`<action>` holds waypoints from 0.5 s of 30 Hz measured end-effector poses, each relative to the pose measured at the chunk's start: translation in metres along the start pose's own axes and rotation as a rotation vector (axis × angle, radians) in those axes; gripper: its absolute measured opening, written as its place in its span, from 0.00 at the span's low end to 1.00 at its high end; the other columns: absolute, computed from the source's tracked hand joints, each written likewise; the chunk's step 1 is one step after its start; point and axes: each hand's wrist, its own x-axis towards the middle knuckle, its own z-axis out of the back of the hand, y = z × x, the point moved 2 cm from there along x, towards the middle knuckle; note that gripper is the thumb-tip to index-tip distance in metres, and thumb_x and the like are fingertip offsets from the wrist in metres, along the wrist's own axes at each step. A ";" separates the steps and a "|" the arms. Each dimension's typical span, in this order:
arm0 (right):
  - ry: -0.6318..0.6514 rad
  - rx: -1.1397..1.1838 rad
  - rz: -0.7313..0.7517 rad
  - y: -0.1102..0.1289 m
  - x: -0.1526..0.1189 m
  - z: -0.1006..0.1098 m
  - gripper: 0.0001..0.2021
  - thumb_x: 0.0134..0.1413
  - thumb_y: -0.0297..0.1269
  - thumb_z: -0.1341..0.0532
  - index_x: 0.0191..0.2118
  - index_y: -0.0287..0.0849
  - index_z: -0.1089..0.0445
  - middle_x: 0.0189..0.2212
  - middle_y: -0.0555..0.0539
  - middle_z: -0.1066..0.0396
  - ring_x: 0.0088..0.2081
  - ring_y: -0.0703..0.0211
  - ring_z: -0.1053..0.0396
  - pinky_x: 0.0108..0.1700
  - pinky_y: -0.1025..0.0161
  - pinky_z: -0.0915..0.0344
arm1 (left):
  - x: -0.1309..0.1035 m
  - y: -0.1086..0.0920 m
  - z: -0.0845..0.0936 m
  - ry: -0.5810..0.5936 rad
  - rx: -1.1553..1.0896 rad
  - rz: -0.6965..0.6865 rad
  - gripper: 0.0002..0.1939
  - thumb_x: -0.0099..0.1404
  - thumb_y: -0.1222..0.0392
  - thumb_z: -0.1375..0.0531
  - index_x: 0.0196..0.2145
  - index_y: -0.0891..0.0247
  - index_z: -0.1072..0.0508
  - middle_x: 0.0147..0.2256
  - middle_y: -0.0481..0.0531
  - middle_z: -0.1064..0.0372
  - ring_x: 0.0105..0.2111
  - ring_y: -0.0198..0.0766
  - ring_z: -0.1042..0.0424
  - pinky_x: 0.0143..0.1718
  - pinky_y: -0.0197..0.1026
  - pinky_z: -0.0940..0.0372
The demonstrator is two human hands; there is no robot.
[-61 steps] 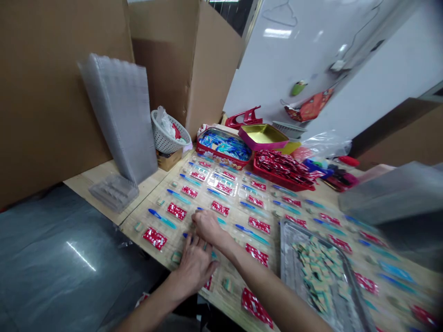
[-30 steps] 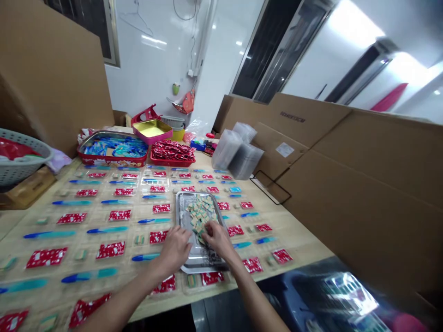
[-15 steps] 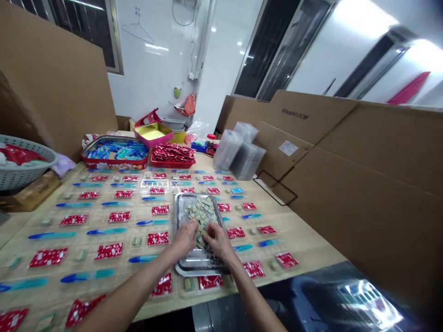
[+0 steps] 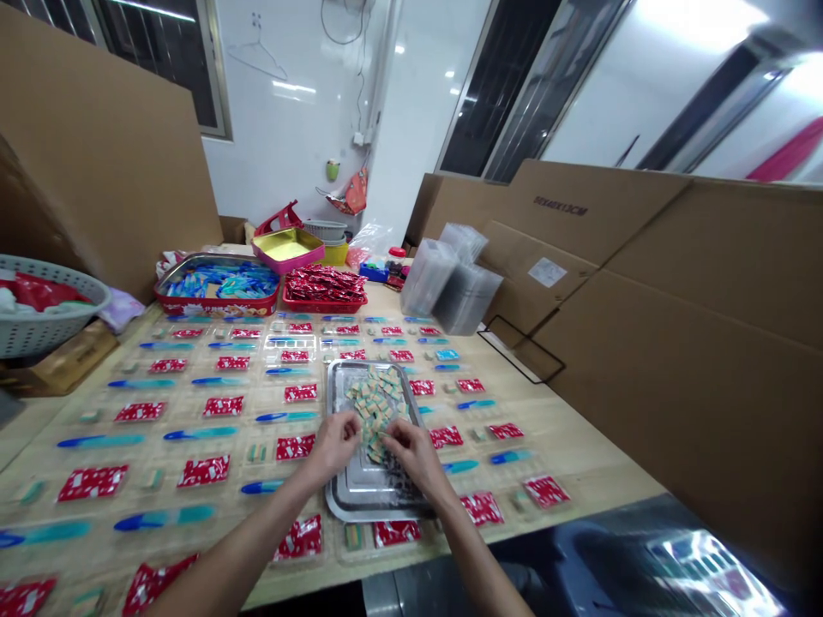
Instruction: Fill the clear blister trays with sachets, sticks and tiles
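Note:
A metal tray (image 4: 360,506) lies on the table, bearing a heap of small striped pieces (image 4: 379,398) in pale beige and green. Over the tray's left side is my left hand (image 4: 340,440), its thumb and fingertips pinched together; whatever they hold is too small to make out. My right hand (image 4: 410,450) is at the near right of the heap, fingers curled in a pinch at the pieces, and its fingertips' contents are unclear. Around the tray stand rows of clear plastic trays holding red packets (image 4: 297,447), blue pens (image 4: 286,417) and small striped pieces.
At the back are a tin of blue pens (image 4: 219,307), a red tray of packets (image 4: 325,305) and a pink box (image 4: 288,248). Stacked clear containers (image 4: 466,296) stand back right, before cardboard (image 4: 643,343). A wire frame (image 4: 524,351) lies right; a grey basket (image 4: 51,321) is left.
My left hand has moved slightly left, away from the heap and my right hand. My right hand stays by the pieces. The view has shifted slightly.

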 end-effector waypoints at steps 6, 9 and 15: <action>0.064 0.382 -0.121 0.007 -0.001 -0.011 0.12 0.43 0.44 0.36 0.27 0.40 0.32 0.20 0.54 0.36 0.22 0.65 0.40 0.25 0.68 0.43 | -0.009 -0.003 -0.003 0.010 -0.300 0.158 0.07 0.49 0.59 0.42 0.26 0.63 0.37 0.22 0.43 0.38 0.19 0.33 0.33 0.18 0.33 0.39; 0.047 0.368 -0.115 0.004 -0.001 -0.011 0.11 0.42 0.43 0.35 0.27 0.40 0.31 0.21 0.53 0.35 0.23 0.65 0.39 0.26 0.67 0.42 | -0.014 -0.011 0.001 -0.035 -0.447 0.219 0.09 0.46 0.60 0.39 0.25 0.63 0.36 0.21 0.42 0.37 0.17 0.31 0.33 0.18 0.33 0.39; 0.006 0.216 -0.064 0.000 -0.002 -0.008 0.07 0.43 0.38 0.37 0.25 0.39 0.30 0.22 0.51 0.32 0.27 0.61 0.36 0.32 0.65 0.41 | -0.022 -0.021 0.009 -0.045 -0.590 0.254 0.08 0.43 0.64 0.38 0.23 0.65 0.35 0.20 0.43 0.35 0.18 0.31 0.32 0.22 0.34 0.37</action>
